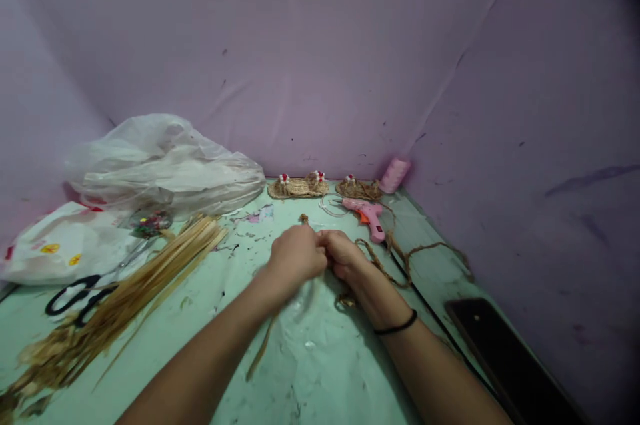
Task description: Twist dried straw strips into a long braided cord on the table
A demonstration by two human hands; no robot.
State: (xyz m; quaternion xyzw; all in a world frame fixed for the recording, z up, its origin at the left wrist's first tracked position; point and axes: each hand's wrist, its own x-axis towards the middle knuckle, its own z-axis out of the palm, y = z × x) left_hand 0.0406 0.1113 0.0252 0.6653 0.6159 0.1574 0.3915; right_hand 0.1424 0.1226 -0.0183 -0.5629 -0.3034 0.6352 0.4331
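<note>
My left hand (297, 258) and my right hand (345, 255) meet over the middle of the table, fingers closed and touching. A small knotted brown end (303, 218) pokes out beyond my left knuckles. From under my left hand hangs a strand of dried fibre (261, 349), and that hand appears closed around it. What my right fingers pinch is hidden between the hands. Just below my right wrist lies a small curl of brown fibre (346, 302). A braided brown cord (383, 268) runs beside my right forearm.
Small woven slippers (299, 189) with red-and-white beads stand by the wall. To the right are a pink glue gun (369, 213), pink thread spool (395, 175) and dark flat object (505, 358). At left lie a fibre bundle (145, 285), scissors (75, 295) and a plastic bag (170, 165).
</note>
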